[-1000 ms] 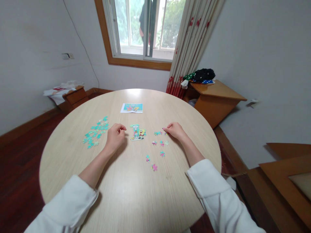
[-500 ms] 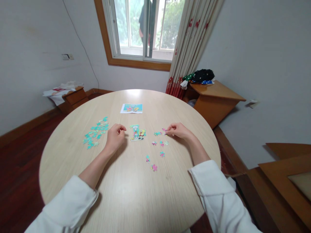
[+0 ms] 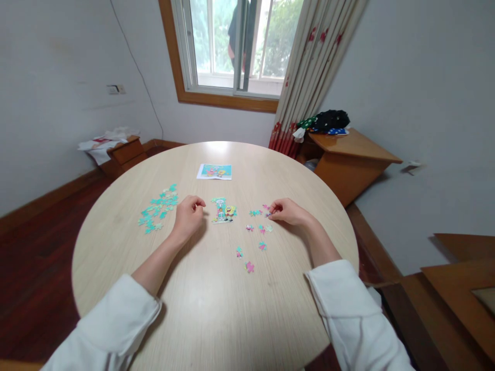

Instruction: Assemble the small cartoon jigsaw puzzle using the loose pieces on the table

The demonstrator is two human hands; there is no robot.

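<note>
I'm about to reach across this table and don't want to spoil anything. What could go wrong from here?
The right hand is at the small loose pieces, so its fingers might nudge one out of place. The left hand sits between the turquoise pile and the joined section; a sideways bump could scatter one or break up the other.

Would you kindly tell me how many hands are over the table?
2: the left hand, just left of the partly joined puzzle, and the right hand, beside the small loose pieces. No other hand shows there.
</note>
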